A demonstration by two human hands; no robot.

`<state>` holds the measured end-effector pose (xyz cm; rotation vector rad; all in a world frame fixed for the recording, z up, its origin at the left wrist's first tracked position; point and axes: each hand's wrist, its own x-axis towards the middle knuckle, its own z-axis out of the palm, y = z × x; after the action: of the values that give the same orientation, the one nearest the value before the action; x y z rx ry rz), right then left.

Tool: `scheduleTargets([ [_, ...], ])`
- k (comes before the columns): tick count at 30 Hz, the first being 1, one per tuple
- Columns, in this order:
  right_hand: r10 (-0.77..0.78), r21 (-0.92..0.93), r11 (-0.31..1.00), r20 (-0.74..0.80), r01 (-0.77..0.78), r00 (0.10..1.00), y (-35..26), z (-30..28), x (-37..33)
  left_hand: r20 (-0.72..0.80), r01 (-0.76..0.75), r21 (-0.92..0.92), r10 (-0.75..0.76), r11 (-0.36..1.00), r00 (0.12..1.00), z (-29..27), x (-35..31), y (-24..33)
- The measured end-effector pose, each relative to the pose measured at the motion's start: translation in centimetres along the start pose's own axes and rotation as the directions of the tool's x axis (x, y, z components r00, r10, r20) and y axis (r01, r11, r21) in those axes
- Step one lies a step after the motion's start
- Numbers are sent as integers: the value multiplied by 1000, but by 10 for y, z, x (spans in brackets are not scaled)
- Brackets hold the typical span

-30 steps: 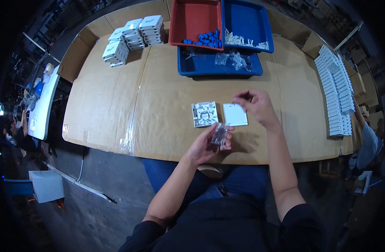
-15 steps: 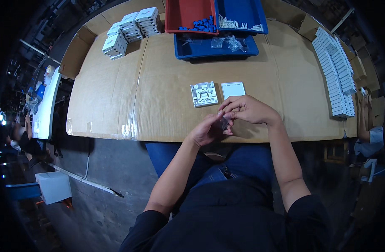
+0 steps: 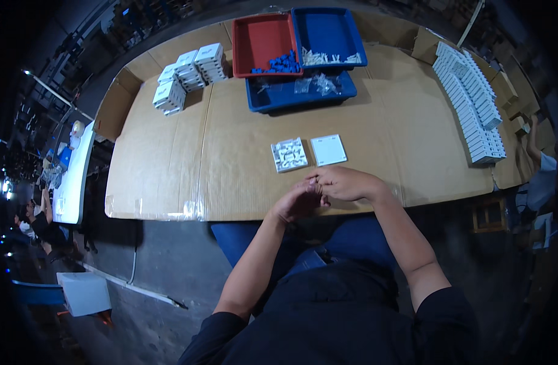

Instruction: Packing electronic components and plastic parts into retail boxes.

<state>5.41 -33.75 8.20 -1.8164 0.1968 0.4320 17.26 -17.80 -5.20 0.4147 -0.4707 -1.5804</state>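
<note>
Just over the table's front edge, my left hand (image 3: 296, 204) and my right hand (image 3: 348, 184) are brought together, fingertips against each other. Their fingers are bent and closed in; whatever small thing they hold is hidden between them. My right hand lies partly over the left fingers. Beyond the hands lies an open white square plastic case (image 3: 289, 163) with a moulded inside and a round middle. Beside it on the right, a flat white square cover (image 3: 329, 149) rests close to my right hand. Neither hand touches these two parts.
A red tray (image 3: 267, 39) with blue pieces, a blue tray (image 3: 329, 30) with white pieces and a lower blue tray (image 3: 273, 102) with clear bags stand at the back. Stacked white boxes (image 3: 169, 96) stand far left, rows of white cases (image 3: 474, 115) along the right. A co-worker's arm (image 3: 533, 143) shows far right.
The view has tilted, so the table and trays sit lower in the picture. My hands have closed nearer together; the greyish clear bit seen between them before is now hidden.
</note>
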Motion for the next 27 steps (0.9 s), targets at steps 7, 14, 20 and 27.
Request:
scheduleTargets([
  [7, -252, -199, 957, -205, 212, 946, 8, -99, -6, -70, 44, -72, -49, 996, 996, 37, 3, 15],
  [14, -379, -464, 886, -727, -3, 572, 23, -274, 90, -123, 54, -170, -75, 984, 990, 27, 10, 16],
  [20, -337, -516, 759, -833, -397, 438, 22, -328, 148, -95, 5, -283, -33, 959, 995, 23, 12, 16],
  [27, -323, -476, 595, -880, -648, 349, 31, -334, 183, -101, 16, -374, -58, 927, 993, 20, 14, 16],
])
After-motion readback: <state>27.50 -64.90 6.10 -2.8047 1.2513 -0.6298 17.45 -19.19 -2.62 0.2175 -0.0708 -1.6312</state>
